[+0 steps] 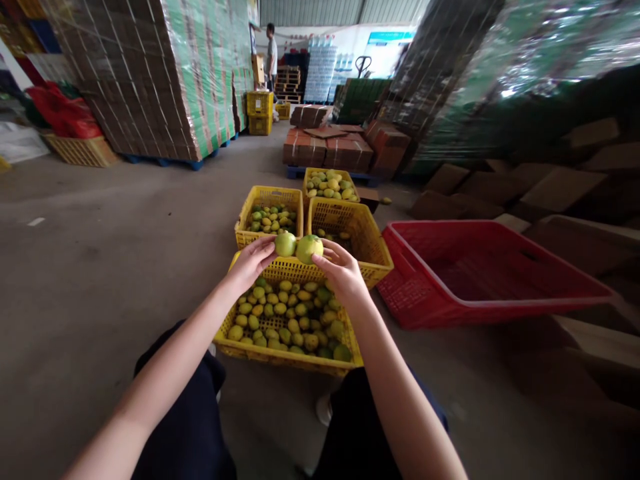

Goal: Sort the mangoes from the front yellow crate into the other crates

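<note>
My left hand (259, 259) grips a round, green lemon (285, 244) with its fingertips. In my right hand (341, 267) is a yellower lemon (310, 249), pinched between thumb and fingers. The two lemons are side by side, raised over the rim of the near yellow crate (285, 360). That crate holds many green and yellow lemons (280, 309). Just beyond my hands stand a left yellow crate (243, 233) with lemons in it and a right yellow crate (370, 247) with a few lemons at its bottom.
Behind these, another yellow crate (306, 179) is heaped with lemons. A large red crate (400, 280) stands at the right, near scattered cardboard (560, 187). Bundled cardboard (327, 150) lies on a blue pallet. Wrapped stacks (140, 80) rise on both sides. A person (271, 57) stands far back.
</note>
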The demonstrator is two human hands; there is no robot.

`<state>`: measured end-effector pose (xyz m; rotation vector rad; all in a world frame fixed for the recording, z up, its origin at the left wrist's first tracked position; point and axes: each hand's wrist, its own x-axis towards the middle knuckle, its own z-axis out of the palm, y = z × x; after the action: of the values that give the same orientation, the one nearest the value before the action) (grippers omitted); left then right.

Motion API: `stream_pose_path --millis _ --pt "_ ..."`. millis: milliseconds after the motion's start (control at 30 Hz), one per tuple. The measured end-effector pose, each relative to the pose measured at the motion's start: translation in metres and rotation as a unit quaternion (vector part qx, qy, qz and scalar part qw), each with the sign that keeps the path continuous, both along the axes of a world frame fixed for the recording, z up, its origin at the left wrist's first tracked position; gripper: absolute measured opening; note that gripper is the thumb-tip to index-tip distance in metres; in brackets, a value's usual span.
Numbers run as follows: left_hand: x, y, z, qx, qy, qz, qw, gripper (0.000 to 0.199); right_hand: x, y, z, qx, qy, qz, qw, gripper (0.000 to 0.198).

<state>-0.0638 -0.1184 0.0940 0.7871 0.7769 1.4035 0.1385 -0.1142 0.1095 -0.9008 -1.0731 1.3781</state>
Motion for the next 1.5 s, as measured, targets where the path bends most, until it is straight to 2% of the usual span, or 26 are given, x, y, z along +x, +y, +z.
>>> stream_pose_path --millis 167,400,633,833,967,1100,1233,1500 --pt "0.003 -0.001 0.002 -0.028 -0.005 0.021 0.999 0.025 -0.001 0.001 -0.003 -0.05 0.024 -0.012 0.998 0.051" --pt "0.009 -0.012 0.006 -0.038 0.075 0.017 0.996 0.026 -0.007 0.001 -0.007 -0.068 0.036 -0.009 0.997 0.043" --pt "0.005 -0.005 -0.001 -0.047 0.024 0.016 0.998 0.026 -0.015 0.001 -0.01 -0.067 0.021 0.0 0.997 0.054" --pt "0.003 -0.002 -0.002 -0.056 -0.001 0.029 0.998 0.019 -0.02 0.002 -0.012 -0.081 0.039 0.039 0.995 0.05" --pt "0.008 -0.007 0.002 -0.023 0.02 0.025 0.999 0.021 -0.022 0.003 -0.017 -0.103 0.043 0.031 0.993 0.043" --pt "0.009 -0.011 0.006 0.003 0.056 0.014 0.998 0.027 -0.021 0.004 -0.018 -0.093 0.06 0.059 0.992 0.042" --pt "0.005 -0.008 0.006 -0.015 0.053 0.018 0.998 0.027 -0.018 0.005 -0.016 -0.094 0.061 0.079 0.991 0.044" --pt "0.001 -0.001 0.002 -0.042 -0.022 0.009 0.999 0.022 -0.014 0.009 -0.015 -0.111 0.081 0.081 0.987 0.042"
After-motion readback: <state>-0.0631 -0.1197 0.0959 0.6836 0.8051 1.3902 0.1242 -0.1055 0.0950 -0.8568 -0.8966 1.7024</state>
